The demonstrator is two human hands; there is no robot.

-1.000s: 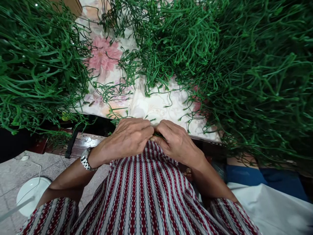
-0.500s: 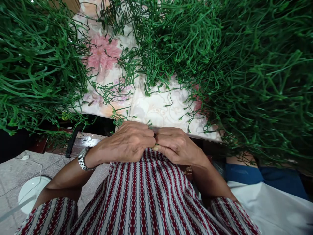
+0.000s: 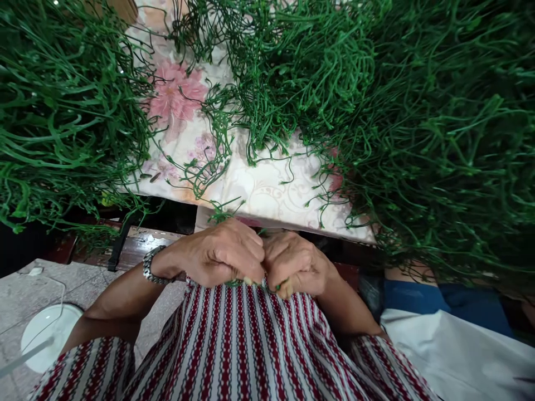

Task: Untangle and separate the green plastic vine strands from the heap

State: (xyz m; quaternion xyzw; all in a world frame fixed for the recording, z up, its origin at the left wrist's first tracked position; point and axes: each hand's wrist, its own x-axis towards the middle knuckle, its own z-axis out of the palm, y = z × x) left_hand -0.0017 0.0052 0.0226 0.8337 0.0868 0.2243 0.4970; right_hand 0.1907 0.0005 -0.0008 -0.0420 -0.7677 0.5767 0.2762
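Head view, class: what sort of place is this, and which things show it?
Probably a home or small informal workroom: large heaps of thin green stems lie on a white flower-patterned table covering, with a grey speckled tile floor below.

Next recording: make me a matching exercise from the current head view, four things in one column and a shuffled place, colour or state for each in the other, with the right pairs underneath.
Things:
1. Left hand
2. Green stems
3. Table cover
4. Round disc

Places, colours, states:
A. Pale and flowered
B. White, down at the tiled floor
C. Curled, with a silver band at its wrist
D. Lying in tangled heaps

Right pairs: 1-C, 2-D, 3-A, 4-B
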